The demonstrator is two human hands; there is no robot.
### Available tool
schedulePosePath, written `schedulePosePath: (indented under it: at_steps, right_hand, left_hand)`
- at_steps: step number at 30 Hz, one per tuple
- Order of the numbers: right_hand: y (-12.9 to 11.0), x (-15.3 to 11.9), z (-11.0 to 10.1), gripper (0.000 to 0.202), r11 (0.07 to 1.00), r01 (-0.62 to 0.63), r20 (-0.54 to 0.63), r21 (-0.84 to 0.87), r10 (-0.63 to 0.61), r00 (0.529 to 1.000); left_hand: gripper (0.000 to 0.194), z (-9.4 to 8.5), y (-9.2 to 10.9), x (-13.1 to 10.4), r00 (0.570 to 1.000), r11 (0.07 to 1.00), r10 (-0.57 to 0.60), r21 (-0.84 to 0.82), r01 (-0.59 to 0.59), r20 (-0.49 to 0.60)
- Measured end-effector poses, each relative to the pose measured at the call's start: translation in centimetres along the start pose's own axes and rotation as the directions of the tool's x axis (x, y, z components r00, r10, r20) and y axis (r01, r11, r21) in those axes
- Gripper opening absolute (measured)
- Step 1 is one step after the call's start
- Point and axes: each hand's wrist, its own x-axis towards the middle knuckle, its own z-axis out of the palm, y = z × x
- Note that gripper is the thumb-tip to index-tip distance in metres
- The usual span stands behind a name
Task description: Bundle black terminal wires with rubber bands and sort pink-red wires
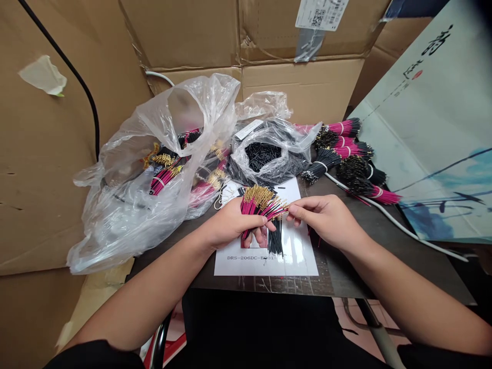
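While our left hand [232, 223] wraps round a fanned wire bundle [254, 205] above a printed sheet [230, 264], the thumb and fingers of our right hand [326, 218] draw together in a pinch, apparently on the gold-tipped end of one wire [283, 209] at the bundle's right edge. We judge the magenta and black strands light and pliant, their metal ends stiffer; smooth sheathing may let single wires slide in a loose grip. We would hold the bundle about its coloured middle and a lone strand just below its tip, sparing the gold end from bending. The sheet lies flat on the dark bench [346, 277], streaked near its front edge. Beyond it we find a clear bag [298, 159] of short black pieces [263, 155], with a larger plastic bag [111, 220] to the left and tied bundles [349, 148] to the right. Cardboard [188, 33] walls the back and left; a painted panel [442, 123] slants at the right.
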Motion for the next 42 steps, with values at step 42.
schedulePosePath:
  at_steps: [42]
  right_hand:
    - [3.6, -2.0, -11.0, 0.041, 0.828, -0.044, 0.256, -0.560, 0.223, 0.940]
  left_hand:
    - [0.017, 0.2, 0.0, 0.1, 0.998, 0.998, -0.016, 0.056, 0.020, -0.068]
